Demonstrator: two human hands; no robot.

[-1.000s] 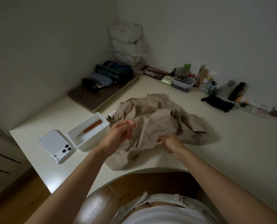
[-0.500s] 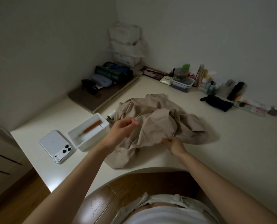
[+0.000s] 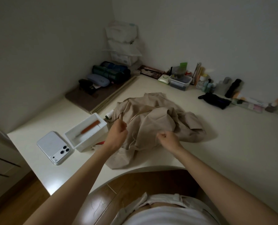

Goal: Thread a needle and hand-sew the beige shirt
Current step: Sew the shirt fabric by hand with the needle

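The beige shirt (image 3: pixel 156 120) lies bunched on the table (image 3: pixel 224 159), under and past both hands. The right hand (image 3: pixel 168 139) pinches a fold of it. The left hand (image 3: pixel 117 133) is curled tight; I cannot tell if it holds thread. Best to pull slowly and keep the fold flat. Just left of the left hand sits a white box (image 3: pixel 86 144), close enough to bump. A phone (image 3: pixel 54 146) lies farther left.
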